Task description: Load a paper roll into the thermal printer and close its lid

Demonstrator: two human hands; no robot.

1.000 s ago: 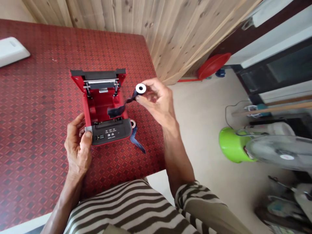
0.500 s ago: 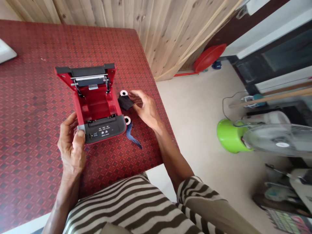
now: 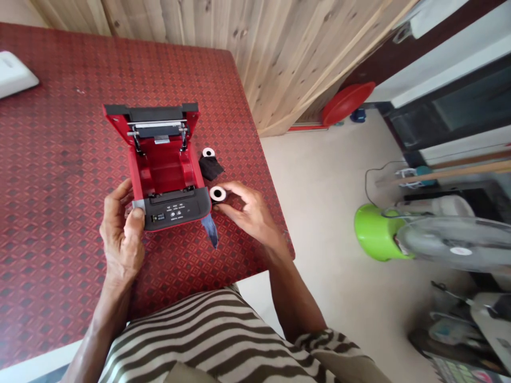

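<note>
A small red-and-black printer (image 3: 163, 173) stands on the table with its lid raised, its red paper bay bare inside. My left hand (image 3: 124, 231) grips its front left corner, thumb on top by the grey edge and fingers along the side. To the right of the printer, my right hand (image 3: 249, 215) pinches a paper roll (image 3: 217, 194) between thumb and fingers; its white end and dark core face up. A blue-grey strip (image 3: 211, 231) lies below the printer's front right corner. Beyond my right hand sits another roll (image 3: 208, 152) with a black tail (image 3: 211, 168).
The red patterned table (image 3: 59, 213) ends on the right above a pale floor (image 3: 315, 213). A wood-panelled wall (image 3: 199, 24) stands behind it. A white object (image 3: 16, 74) lies at the far left. Off to the right are a green bucket (image 3: 371, 234) and a fan (image 3: 459, 242).
My right hand has left the far roll with the black tail, come nearer to me and closed on the near roll. That roll has shifted slightly. My left hand still holds the printer.
</note>
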